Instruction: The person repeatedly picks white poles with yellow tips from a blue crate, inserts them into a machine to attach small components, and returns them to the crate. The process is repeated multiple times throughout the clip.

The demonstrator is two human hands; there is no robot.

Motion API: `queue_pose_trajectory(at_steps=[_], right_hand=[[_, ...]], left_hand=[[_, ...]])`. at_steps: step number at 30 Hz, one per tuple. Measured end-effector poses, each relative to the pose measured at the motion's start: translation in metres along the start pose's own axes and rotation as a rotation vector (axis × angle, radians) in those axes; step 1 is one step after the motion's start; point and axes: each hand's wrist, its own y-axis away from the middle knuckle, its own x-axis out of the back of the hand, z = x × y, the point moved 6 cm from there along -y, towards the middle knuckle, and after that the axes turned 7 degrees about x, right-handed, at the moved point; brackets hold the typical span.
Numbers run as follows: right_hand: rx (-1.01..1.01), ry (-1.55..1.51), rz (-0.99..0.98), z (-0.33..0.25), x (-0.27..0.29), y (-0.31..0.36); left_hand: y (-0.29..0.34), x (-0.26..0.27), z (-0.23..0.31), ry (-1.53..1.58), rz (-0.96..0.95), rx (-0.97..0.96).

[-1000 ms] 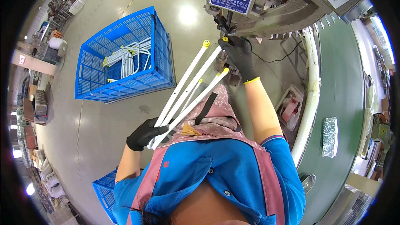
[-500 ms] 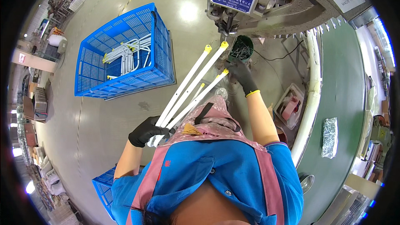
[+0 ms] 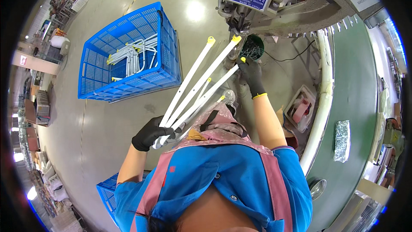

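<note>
My left hand (image 3: 151, 134), in a black glove, is closed around the near ends of several white metal tubes (image 3: 198, 91) with yellow end pieces. They fan out away from me. The far end of the middle tube, with its yellow tip (image 3: 236, 39), lies just under the working head (image 3: 238, 22) of a grey machine. My right hand (image 3: 252, 77), also gloved in black, pinches the rightmost tube near its yellow end (image 3: 243, 59). Its fingertips are partly hidden. Just beyond that hand stands a dark round bin (image 3: 252, 48) of small metal pins.
A blue plastic crate (image 3: 128, 56) holding white bent tubes stands on the floor at left. Another blue crate (image 3: 107, 195) is at lower left. To the right runs a green bench (image 3: 343, 94) bearing a clear bag (image 3: 342, 141) of metal parts. A white tray (image 3: 300, 108) sits below the bench.
The tubes have spread wider apart. My right hand has moved the rightmost tube's end away from me and to the right, and the middle tube's tip has shifted toward the machine head.
</note>
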Motion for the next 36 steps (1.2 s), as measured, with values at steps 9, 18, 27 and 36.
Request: queue_pose_trajectory(at_steps=[9,18,27,36], right_hand=[[0.145,-0.450,0.138,-0.084,0.028,-0.021],[0.321,-0.355,-0.006,-0.105,0.020,-0.038],[0.453,0.031,0.138,-0.120,0.027,-0.032],[0.213,-0.275,-0.036,-0.092,0.020,-0.043]], left_hand=[[0.017,-0.011,-0.006,0.071,0.100,-0.077],[0.008,-0.008,-0.014,0.108,0.176,-0.045],[-0.002,-0.002,-0.022,0.078,0.151,0.004],[0.016,-0.002,-0.005,0.160,0.101,0.011]])
